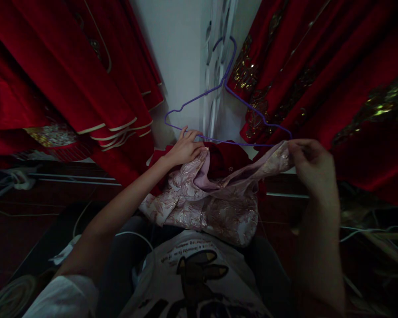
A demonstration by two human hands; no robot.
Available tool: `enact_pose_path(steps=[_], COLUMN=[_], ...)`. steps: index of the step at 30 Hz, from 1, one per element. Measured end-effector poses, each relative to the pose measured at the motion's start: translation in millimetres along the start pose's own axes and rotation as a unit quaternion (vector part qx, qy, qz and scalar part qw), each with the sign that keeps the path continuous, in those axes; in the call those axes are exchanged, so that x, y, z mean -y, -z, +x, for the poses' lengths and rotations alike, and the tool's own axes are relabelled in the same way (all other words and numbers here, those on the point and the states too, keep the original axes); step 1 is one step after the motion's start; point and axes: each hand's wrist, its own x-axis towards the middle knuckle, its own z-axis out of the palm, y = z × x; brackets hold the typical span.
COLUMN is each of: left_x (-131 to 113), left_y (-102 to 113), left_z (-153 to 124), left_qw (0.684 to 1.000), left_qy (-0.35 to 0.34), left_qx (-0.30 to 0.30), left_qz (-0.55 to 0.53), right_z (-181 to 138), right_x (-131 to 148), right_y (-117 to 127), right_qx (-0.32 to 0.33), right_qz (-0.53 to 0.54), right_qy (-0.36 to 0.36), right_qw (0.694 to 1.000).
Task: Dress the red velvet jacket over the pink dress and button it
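A pale pink brocade garment [230, 212] with a shiny leaf-like pattern lies across my lap, its pink lining showing at the opening. My left hand [185, 148] grips the garment's upper left edge, fingers over the lower bar of a purple wire hanger [225, 81]. Whether those fingers also hold the bar, I cannot tell. My right hand [311, 165] pinches the garment's other upper corner, pulled out to the right beside the hanger's right end. The hanger stands tilted above the garment, its hook upward near a white lattice strip.
Red velvet cloth with gold trim [96, 88] hangs at the left, and red cloth with gold sequins [321, 88] at the right. Between them are a pale wall panel [179, 53] and a white lattice strip [215, 66]. Pale cords [23, 214] lie low at the left.
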Motion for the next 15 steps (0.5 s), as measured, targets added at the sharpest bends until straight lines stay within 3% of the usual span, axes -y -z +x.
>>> enact_pose_path(steps=[3, 5, 6, 8, 11, 13, 15], left_x=[-6, -7, -7, -6, -1, 5, 12], left_y=[4, 10, 12, 16, 20, 22, 21], left_z=[-5, -6, -6, -6, -6, -5, -4], left_qw=[1.000, 1.000, 1.000, 1.000, 1.000, 0.999, 0.999], left_qy=[-0.005, -0.010, -0.014, -0.018, -0.014, -0.005, 0.005], left_qx=[-0.004, 0.001, 0.005, 0.012, 0.020, 0.028, 0.034], left_qz=[-0.022, -0.027, -0.024, -0.011, 0.011, 0.025, 0.036], right_z=[5, 3, 1, -5, -12, -20, -38], right_x=[-14, -14, -11, -3, 11, 19, 27], right_y=[14, 21, 24, 27, 31, 35, 38], right_qx=[-0.056, -0.018, 0.040, 0.213, 0.454, 0.518, 0.538], right_qz=[-0.043, -0.012, 0.030, 0.109, 0.087, 0.034, -0.017], right_qy=[-0.064, -0.116, -0.142, -0.182, -0.137, -0.068, -0.002], right_qw=[0.995, 0.993, 0.989, 0.954, 0.876, 0.852, 0.843])
